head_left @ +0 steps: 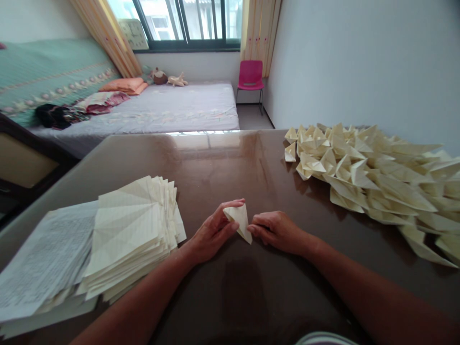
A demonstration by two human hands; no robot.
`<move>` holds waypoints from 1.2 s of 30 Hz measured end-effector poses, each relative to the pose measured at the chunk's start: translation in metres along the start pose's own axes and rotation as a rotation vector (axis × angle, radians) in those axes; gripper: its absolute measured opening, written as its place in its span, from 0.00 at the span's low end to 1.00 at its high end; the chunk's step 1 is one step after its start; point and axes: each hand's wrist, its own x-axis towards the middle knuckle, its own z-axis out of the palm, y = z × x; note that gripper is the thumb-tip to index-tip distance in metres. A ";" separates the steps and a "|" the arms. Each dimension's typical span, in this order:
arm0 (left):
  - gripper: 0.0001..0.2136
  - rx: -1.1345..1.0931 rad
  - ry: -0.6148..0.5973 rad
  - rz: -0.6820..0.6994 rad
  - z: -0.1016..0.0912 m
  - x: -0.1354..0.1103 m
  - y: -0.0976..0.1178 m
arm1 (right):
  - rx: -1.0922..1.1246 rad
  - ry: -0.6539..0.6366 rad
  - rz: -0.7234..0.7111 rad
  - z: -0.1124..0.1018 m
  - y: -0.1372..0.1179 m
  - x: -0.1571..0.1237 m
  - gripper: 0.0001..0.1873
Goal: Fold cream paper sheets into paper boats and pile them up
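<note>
A small cream folded paper, roughly triangular with its tip toward me, is held above the brown table by my left hand. The left thumb lies on its near face and the fingers are behind it. Close to the paper's right edge is my right hand, its fingers curled and the thumb pressed to the index finger. Whether the right hand pinches the paper's edge or anything else I cannot make out. To the left lies a stack of creased, lined cream sheets.
Printed white sheets lie under and left of the cream stack. A large heap of folded paper boats covers the table's right side. Beyond the glossy brown table are a bed and a pink chair.
</note>
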 end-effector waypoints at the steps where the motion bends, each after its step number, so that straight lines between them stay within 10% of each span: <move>1: 0.19 0.010 0.003 0.008 0.000 0.000 0.001 | 0.014 -0.004 0.012 0.000 0.000 0.000 0.20; 8: 0.17 0.077 0.015 -0.023 0.002 0.001 0.000 | 0.194 0.063 0.037 -0.003 -0.006 -0.001 0.15; 13: 0.16 0.169 0.050 0.046 0.002 -0.001 -0.002 | 0.091 0.174 -0.089 0.001 -0.014 -0.002 0.35; 36: 0.34 0.746 0.195 0.134 0.024 -0.010 0.004 | -0.157 0.383 -0.325 0.009 -0.029 -0.007 0.33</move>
